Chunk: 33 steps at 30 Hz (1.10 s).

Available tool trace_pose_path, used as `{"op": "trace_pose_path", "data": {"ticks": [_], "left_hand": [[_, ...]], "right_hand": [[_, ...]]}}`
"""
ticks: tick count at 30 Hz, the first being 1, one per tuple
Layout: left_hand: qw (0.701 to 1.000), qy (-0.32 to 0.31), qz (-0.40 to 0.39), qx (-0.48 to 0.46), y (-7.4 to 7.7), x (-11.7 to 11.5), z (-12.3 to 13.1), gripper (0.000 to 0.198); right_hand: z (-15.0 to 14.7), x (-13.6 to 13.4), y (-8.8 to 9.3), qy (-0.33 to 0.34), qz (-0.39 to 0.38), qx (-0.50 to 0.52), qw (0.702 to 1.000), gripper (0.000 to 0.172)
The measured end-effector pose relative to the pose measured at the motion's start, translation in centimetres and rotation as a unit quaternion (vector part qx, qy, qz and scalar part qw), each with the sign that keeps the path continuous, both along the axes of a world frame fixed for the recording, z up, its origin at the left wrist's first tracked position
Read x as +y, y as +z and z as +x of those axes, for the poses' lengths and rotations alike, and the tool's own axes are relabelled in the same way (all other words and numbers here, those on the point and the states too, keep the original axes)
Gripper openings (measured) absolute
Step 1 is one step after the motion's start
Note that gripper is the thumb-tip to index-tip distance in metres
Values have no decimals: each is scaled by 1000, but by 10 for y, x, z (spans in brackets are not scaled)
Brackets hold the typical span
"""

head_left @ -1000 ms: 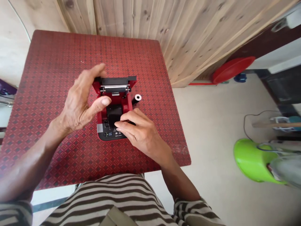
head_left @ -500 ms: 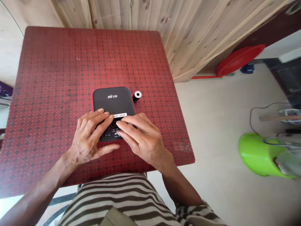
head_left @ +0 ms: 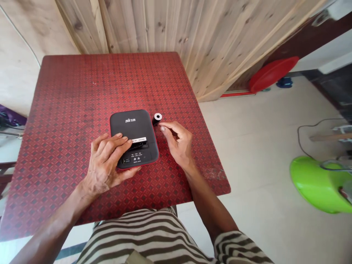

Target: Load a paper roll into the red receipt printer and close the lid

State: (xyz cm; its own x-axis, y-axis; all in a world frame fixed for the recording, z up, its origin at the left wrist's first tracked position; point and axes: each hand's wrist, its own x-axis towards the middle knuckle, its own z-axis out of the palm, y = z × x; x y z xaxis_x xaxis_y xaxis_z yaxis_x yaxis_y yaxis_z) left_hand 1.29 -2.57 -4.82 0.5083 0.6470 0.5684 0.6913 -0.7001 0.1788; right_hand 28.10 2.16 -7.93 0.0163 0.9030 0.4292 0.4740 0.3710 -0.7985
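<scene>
A flat black device point(head_left: 132, 126) with a red rim and white lettering lies on the red patterned table point(head_left: 68, 88). Near its white label point(head_left: 139, 139) a narrow dark recess is visible. My left hand point(head_left: 106, 161) grips the device at its near left side, fingers over the top and thumb along the near edge. Just right of the device, my right hand point(head_left: 178, 143) is closed in a pinch beside a small black cylinder point(head_left: 157, 118) with a white ring-shaped end. Whatever is between those fingertips is too small to make out.
Wooden plank panelling point(head_left: 165, 29) stands behind the table. On the floor to the right are a green plastic stool or tub point(head_left: 313, 183), a cable and a red basin point(head_left: 272, 75). My striped shirt is at the table's near edge.
My right hand has left the device's recess and moved right, to beside the black cylinder. The recess now shows more fully. My left hand stays on the device; the view has shifted slightly.
</scene>
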Motion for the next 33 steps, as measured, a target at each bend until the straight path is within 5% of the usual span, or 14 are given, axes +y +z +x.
{"op": "trace_pose_path", "data": {"ticks": [12,24,33], "left_hand": [[994,81,20,-65,-22,-21,-10,96],[990,112,72,-46,-27,-27,-13,65],[989,115,38,-82,-29,-28,-13,65]], "right_hand": [[-1,6,-32,27,33,-84,996,28],[-4,11,-40,47,11,-82,995,29],[-5,8,-37,48,-9,-68,996,28]]}}
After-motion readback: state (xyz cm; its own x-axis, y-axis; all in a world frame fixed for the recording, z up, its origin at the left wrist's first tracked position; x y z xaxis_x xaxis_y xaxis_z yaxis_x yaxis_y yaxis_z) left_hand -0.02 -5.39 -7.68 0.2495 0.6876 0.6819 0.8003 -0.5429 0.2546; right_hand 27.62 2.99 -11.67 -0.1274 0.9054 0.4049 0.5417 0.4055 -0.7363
